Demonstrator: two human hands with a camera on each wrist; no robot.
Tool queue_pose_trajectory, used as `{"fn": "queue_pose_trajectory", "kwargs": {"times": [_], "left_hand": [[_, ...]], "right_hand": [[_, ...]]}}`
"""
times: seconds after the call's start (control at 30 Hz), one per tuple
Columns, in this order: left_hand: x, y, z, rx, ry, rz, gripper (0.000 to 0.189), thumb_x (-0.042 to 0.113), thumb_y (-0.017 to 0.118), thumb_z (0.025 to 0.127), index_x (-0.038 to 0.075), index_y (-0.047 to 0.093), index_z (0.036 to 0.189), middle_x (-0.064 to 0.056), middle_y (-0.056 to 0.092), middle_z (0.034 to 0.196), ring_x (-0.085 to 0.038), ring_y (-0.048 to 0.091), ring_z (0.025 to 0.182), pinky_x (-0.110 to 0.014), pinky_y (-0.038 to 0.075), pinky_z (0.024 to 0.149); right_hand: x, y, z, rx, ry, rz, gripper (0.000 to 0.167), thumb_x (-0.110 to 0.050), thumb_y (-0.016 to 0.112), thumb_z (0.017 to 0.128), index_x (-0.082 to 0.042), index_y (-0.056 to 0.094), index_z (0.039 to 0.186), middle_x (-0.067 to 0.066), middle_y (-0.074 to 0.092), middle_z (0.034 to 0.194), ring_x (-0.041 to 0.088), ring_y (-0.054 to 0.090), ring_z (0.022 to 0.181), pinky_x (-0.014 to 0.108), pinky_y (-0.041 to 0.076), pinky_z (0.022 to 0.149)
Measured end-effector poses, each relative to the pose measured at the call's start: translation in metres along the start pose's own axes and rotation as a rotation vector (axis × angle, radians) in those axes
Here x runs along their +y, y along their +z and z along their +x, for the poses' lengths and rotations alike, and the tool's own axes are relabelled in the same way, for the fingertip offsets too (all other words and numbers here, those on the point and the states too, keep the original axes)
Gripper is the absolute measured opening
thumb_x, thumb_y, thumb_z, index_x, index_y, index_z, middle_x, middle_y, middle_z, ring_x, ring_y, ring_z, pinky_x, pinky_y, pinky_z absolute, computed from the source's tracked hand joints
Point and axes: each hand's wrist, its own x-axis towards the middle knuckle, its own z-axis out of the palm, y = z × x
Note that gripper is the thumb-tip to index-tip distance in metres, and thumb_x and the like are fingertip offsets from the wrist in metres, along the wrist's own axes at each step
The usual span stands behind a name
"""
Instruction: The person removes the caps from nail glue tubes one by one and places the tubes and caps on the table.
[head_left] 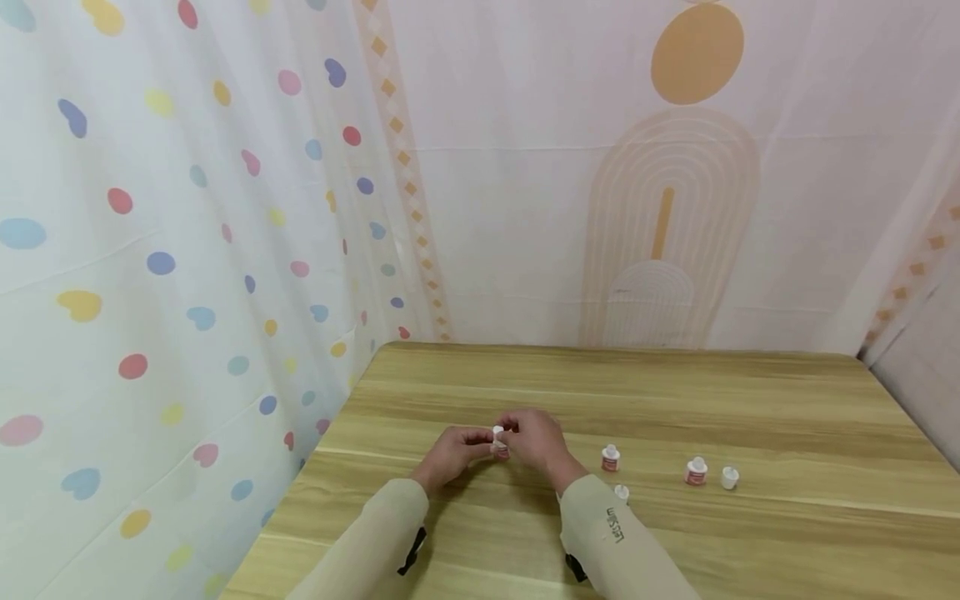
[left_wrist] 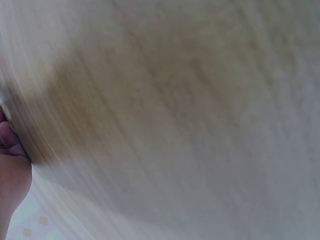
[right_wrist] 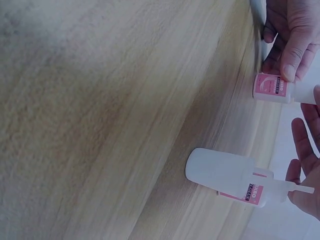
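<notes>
A small white glue bottle with a pink label stands on the wooden table between the two hands. My left hand grips its body with thumb and fingers; the thumb presses on the label in the right wrist view, where the left hand shows at the top right. At the bottle's white cap, my right hand pinches with thumb and fingers. In the left wrist view only part of the left hand shows at the edge, and the bottle is mostly out of sight.
To the right stand two more glue bottles, one nearer and one farther, both uncapped. A loose white cap sits by the right sleeve, another cap at the far right. Patterned curtains hang behind the table.
</notes>
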Motion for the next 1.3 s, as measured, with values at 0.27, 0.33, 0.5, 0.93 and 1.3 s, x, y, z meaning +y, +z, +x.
{"fn": "queue_pose_trajectory", "kwargs": {"times": [0.27, 0.33, 0.5, 0.93, 1.3], "left_hand": [[-0.0032, -0.0005, 0.0008, 0.015, 0.009, 0.033, 0.019, 0.021, 0.067, 0.096, 0.011, 0.076, 0.108, -0.004, 0.075, 0.101, -0.015, 0.064, 0.106, -0.036, 0.045, 0.096], [-0.0037, -0.0009, 0.0007, 0.027, 0.023, 0.058, 0.019, 0.022, 0.067, 0.096, 0.011, 0.076, 0.108, -0.003, 0.075, 0.099, -0.015, 0.065, 0.106, -0.036, 0.045, 0.096], [-0.0052, -0.0014, 0.0012, 0.020, 0.025, 0.063, 0.018, 0.025, 0.068, 0.095, 0.014, 0.077, 0.106, 0.000, 0.076, 0.098, -0.014, 0.065, 0.106, -0.037, 0.044, 0.099], [-0.0046, -0.0008, 0.0024, 0.013, 0.013, 0.047, 0.020, 0.024, 0.066, 0.096, 0.013, 0.076, 0.109, -0.002, 0.075, 0.103, -0.015, 0.063, 0.108, -0.039, 0.044, 0.098], [-0.0019, -0.0007, 0.0015, 0.011, -0.006, 0.058, 0.019, 0.030, 0.069, 0.094, 0.017, 0.078, 0.105, 0.002, 0.076, 0.099, -0.012, 0.063, 0.106, -0.034, 0.043, 0.095]], "right_hand": [[0.0028, 0.0036, -0.0003, 0.000, -0.005, 0.001, 0.009, -0.022, 0.069, 0.094, -0.016, 0.074, 0.098, -0.006, 0.067, 0.089, 0.013, 0.057, 0.081, 0.048, 0.041, 0.088], [0.0037, 0.0042, -0.0003, 0.005, -0.007, -0.001, 0.012, -0.025, 0.070, 0.093, -0.016, 0.075, 0.099, -0.005, 0.068, 0.092, 0.014, 0.058, 0.082, 0.047, 0.042, 0.087], [0.0032, 0.0039, 0.0001, 0.027, -0.015, -0.033, 0.011, -0.028, 0.072, 0.092, -0.018, 0.074, 0.094, -0.008, 0.066, 0.085, 0.010, 0.056, 0.074, 0.043, 0.042, 0.083], [0.0052, 0.0033, 0.0016, 0.013, -0.041, -0.025, 0.007, -0.022, 0.070, 0.093, -0.016, 0.074, 0.095, -0.006, 0.067, 0.088, 0.013, 0.058, 0.080, 0.045, 0.042, 0.087], [0.0034, 0.0028, 0.0022, 0.013, 0.009, -0.032, 0.014, -0.028, 0.072, 0.092, -0.016, 0.075, 0.098, -0.007, 0.067, 0.088, 0.013, 0.060, 0.079, 0.043, 0.043, 0.085]]}}
